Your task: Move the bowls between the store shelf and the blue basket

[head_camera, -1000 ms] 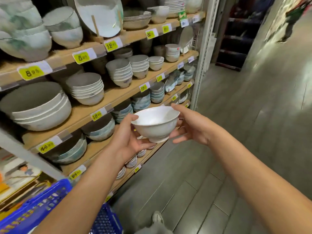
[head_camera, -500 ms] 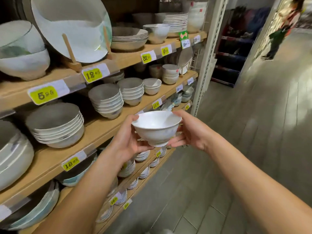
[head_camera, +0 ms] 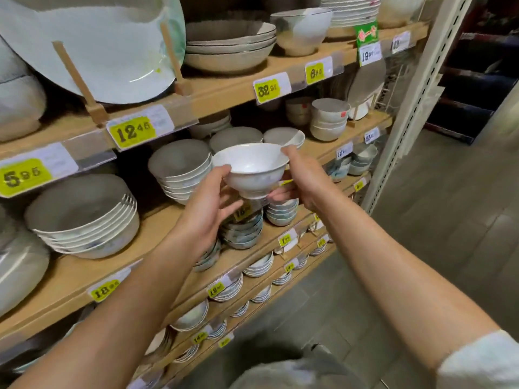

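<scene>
Left hand point(head_camera: 206, 204) and right hand point(head_camera: 302, 178) grip 1 white bowl point(head_camera: 250, 165) by rim and foot; it looks light, slick, breakable.

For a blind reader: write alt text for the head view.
The left hand and right hand hold a white bowl by its sides before wooden store shelves. Stacked bowls and yellow price tags fill them.

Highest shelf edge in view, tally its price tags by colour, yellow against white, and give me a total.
Yellow price tags: 4
White price tags: 2
Total: 6
</scene>
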### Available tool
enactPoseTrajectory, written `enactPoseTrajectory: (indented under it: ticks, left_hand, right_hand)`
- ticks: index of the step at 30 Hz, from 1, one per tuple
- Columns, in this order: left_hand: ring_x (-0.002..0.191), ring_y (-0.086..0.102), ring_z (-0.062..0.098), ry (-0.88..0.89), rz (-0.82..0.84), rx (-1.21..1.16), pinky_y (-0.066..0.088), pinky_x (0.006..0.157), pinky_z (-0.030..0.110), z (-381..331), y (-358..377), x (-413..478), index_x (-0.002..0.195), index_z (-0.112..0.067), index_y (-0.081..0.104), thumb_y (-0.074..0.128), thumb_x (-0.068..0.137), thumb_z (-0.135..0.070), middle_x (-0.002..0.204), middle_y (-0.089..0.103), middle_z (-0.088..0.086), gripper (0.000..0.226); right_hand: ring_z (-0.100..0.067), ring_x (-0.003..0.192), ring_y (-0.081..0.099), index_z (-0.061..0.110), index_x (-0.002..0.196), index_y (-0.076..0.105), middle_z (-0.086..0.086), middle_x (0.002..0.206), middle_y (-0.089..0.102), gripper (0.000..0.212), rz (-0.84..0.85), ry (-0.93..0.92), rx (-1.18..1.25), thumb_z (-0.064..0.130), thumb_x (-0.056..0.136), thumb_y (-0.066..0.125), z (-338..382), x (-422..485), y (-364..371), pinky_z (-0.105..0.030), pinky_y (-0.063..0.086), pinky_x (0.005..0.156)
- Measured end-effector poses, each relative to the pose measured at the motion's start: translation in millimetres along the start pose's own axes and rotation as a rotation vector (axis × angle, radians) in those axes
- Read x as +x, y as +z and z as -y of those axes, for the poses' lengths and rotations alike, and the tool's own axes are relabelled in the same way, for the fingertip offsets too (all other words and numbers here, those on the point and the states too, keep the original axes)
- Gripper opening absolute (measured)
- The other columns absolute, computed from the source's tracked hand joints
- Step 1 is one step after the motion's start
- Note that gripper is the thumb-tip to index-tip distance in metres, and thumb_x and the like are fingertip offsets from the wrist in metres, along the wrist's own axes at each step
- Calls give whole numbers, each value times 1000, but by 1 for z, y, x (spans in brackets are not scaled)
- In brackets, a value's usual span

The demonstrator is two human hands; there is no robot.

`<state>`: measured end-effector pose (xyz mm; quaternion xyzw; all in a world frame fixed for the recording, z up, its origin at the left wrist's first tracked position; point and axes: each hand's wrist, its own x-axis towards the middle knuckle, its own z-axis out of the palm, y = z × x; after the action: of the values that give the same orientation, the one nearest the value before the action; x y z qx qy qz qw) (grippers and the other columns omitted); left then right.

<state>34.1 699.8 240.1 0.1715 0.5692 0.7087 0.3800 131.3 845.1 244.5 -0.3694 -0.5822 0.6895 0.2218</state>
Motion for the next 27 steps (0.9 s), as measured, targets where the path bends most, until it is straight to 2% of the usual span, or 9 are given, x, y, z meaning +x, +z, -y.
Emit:
enactPoseTrajectory:
  ticks: [3, 5, 7, 9, 12, 16, 19, 22, 27]
  left_hand:
    - [109, 65, 15, 106, -105, -4, 55, 91, 28, -2, 11, 24, 109, -25, 63, 56, 95, -28, 110, 71, -5, 16]
    - [109, 65, 14, 197, -163, 7, 56, 86, 23, -4, 21, 37, 109, -22, 65, 52, 98, -25, 111, 71, -5, 17]
    - [111, 64, 13, 260, -212, 10, 55, 90, 25, -3, 29, 50, 113, -23, 64, 48, 100, -24, 115, 70, -4, 20]
    - [118, 60, 14, 303, -251, 9, 52, 96, 30, 1, 36, 63, 120, -20, 62, 45, 102, -23, 122, 67, -1, 25]
    - [119, 56, 10, 367, -316, 16, 48, 101, 32, 8, 45, 80, 131, -14, 56, 43, 102, -20, 128, 63, 0, 32]
    - [112, 57, 6, 453, -386, 64, 51, 90, 20, 10, 54, 98, 113, -26, 60, 40, 103, -20, 116, 64, -6, 23]
    - [106, 55, 11, 434, -482, 119, 52, 87, 21, 9, 56, 115, 98, -16, 55, 40, 103, -21, 108, 58, 4, 17]
    - [99, 55, 15, 404, -567, 145, 54, 83, 24, 6, 57, 132, 85, -14, 49, 42, 102, -18, 103, 54, 11, 19]
    - [84, 53, 18, 369, -695, 223, 54, 71, 23, 11, 51, 150, 87, -9, 49, 45, 100, -13, 91, 48, 11, 14]
  right_hand:
    - [-33, 49, 67, 11, 115, 53, -21, 91, 69, 37, 59, -64, -68, 38, 97, 35, 9, 46, -2, -30, 53, 44]
    - [-32, 47, 66, 14, 98, 56, -18, 80, 67, 34, 93, -127, -129, 39, 97, 33, 16, 73, -2, -31, 54, 46]
    - [-34, 48, 67, 17, 84, 53, -15, 65, 66, 32, 111, -175, -183, 39, 95, 31, 23, 95, -2, -30, 53, 43]
    - [-35, 49, 68, 16, 83, 55, -12, 52, 65, 34, 126, -230, -228, 38, 92, 30, 29, 115, -1, -27, 47, 38]
    - [-38, 50, 67, 9, 88, 60, -20, 57, 67, 39, 191, -299, -212, 35, 91, 31, 33, 140, 2, -25, 43, 36]
    - [-32, 43, 65, 6, 82, 54, -21, 48, 62, 36, 279, -304, -110, 31, 97, 33, 33, 161, 7, -22, 43, 33]
    - [-26, 38, 62, 7, 84, 49, -17, 44, 61, 33, 265, -290, -119, 31, 100, 33, 34, 176, 9, -20, 41, 32]
    - [-21, 32, 58, 9, 95, 41, -9, 38, 59, 24, 246, -286, -122, 31, 101, 33, 33, 191, 12, -18, 38, 29]
    - [-22, 38, 54, 15, 110, 38, -5, 40, 58, 13, 235, -247, -140, 24, 101, 37, 24, 204, 15, -17, 35, 30]
